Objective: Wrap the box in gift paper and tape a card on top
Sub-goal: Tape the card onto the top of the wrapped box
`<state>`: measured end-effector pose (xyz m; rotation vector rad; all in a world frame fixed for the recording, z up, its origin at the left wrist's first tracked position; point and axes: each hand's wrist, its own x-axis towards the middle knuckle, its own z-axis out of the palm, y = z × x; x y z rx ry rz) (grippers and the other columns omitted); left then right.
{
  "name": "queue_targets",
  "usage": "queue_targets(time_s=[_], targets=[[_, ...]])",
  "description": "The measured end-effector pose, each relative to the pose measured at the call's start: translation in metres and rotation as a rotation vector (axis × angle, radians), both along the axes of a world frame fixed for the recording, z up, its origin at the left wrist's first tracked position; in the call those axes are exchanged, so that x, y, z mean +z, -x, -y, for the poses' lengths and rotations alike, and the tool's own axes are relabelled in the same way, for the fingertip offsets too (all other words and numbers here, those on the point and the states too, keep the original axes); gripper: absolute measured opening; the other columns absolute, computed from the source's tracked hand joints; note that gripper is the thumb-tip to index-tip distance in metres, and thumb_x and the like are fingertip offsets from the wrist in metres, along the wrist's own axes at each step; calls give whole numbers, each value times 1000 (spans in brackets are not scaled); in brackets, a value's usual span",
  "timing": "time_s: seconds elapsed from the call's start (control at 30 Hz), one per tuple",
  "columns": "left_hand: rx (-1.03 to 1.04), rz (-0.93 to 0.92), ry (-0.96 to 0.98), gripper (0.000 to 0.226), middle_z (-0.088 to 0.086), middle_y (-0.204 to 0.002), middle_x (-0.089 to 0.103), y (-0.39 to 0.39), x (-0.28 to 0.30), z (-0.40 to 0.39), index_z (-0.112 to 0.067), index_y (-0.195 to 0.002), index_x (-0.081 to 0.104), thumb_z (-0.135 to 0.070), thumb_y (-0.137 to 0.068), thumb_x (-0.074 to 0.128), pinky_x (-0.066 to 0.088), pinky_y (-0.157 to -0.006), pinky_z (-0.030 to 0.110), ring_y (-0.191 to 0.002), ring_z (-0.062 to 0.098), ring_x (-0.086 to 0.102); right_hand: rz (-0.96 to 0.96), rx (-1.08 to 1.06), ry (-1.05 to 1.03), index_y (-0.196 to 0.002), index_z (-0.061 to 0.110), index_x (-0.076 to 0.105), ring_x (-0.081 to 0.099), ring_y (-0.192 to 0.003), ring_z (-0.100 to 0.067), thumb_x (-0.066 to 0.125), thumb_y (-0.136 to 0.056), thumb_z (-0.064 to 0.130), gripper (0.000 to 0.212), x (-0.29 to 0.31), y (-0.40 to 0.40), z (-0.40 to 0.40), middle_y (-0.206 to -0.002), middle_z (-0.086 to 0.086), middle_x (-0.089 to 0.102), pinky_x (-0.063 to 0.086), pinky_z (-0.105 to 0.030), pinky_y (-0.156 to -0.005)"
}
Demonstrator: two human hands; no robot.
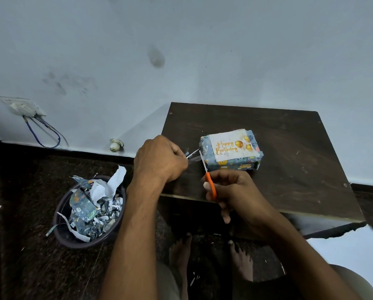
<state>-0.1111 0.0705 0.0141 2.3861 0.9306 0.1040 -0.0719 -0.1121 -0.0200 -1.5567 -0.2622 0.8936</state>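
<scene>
A: The box (232,151), where does it sit, and which way does it run?

B: It lies flat on the dark wooden desk (289,148), left of the middle and away from the far edge. Its long axis runs left to right, the right end swung slightly toward the person. It is already covered in blue patterned gift paper.

A: Any writing?

B: A white card (231,146) lies on its top face, with "Happy Birthday" in gold script and gold balloons beside the words. The lettering reads upright from the person's side.

A: And the bin?

B: A dark round bin (88,215) stands on the brown carpet left of the desk, heaped with scraps of the same blue paper and white strips.

A: The hands?

B: The left hand (161,159) is closed in a tight grip, pinching a thin paper strip (192,154) that stretches from the box's left end. The right hand (231,191) grips orange-handled scissors (207,174), fingers through the loops; the blades point away from the person and reach the strip just beside the box's left face.

A: Blades apart or together?

B: Too thin to tell.
</scene>
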Motion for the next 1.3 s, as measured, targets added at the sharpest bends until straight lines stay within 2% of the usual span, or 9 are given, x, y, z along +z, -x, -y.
queue_targets(time_s=[0.4,0.5,0.6,0.7,0.77,0.87,1.07,1.23,1.3], targets=[[144,18,-31,11,-5,-81,72,7,11,-3,-25,-74,80,-21,-75,70,45,-68,28,-80,22,62,55,178,57,-101,6,71,50,-51,-15,71,-92,8,10,3,-5,9,-72,-10,67,41,-23,-35],[171,52,-35,8,-6,-76,66,7,14,-3,-25,-73,79,-22,-78,72,45,-69,28,-75,18,55,284,231,210,-99,17,74,58,-55,-7,76,-89,16,10,-1,1,5,-73,-1,70,45,-22,-40],[184,59,-40,13,-8,-71,63,7,15,-3,-27,-69,76,-18,-77,72,45,-68,28,-74,17,56,664,211,427,-103,27,75,65,-72,-1,80,-81,26,22,-10,6,-1,-76,12,69,48,-10,-61],[182,60,-45,12,-7,-71,63,7,15,-2,-27,-68,75,-20,-76,73,47,-68,28,-77,19,60,756,171,462,-107,31,68,62,-90,-7,81,-78,31,31,-14,11,-7,-88,13,66,57,-25,-77],[180,64,-43,12,-6,-71,64,7,16,-3,-27,-67,75,-21,-77,73,49,-69,28,-79,21,63,875,132,472,-101,24,69,62,-88,-12,78,-80,30,23,-12,13,-10,-89,7,67,58,-33,-76],[180,66,-28,9,-8,-69,62,8,17,-3,-26,-68,76,-24,-77,74,48,-70,29,-78,22,60,1016,111,499,-89,14,71,59,-81,-16,72,-86,24,10,-6,14,-16,-88,2,64,49,-31,-69],[189,61,-26,11,-7,-68,61,8,18,-2,-28,-66,75,-23,-76,73,48,-70,29,-77,23,60,1048,162,606,-88,5,68,54,-85,-27,59,-94,13,14,-6,12,-33,-92,-3,48,33,-33,-66],[193,58,-32,13,-11,-66,59,7,17,-2,-28,-68,76,-19,-76,72,46,-68,29,-74,20,58,1062,214,645,-99,3,66,46,-84,-22,53,-99,14,17,-5,16,-41,-98,-5,42,33,-33,-68],[192,60,-29,12,-12,-66,58,7,17,-2,-27,-69,76,-19,-77,72,46,-68,29,-75,20,58,1062,205,652,-92,7,63,47,-82,-22,55,-96,14,12,-3,17,-40,-95,-3,41,32,-32,-66]])
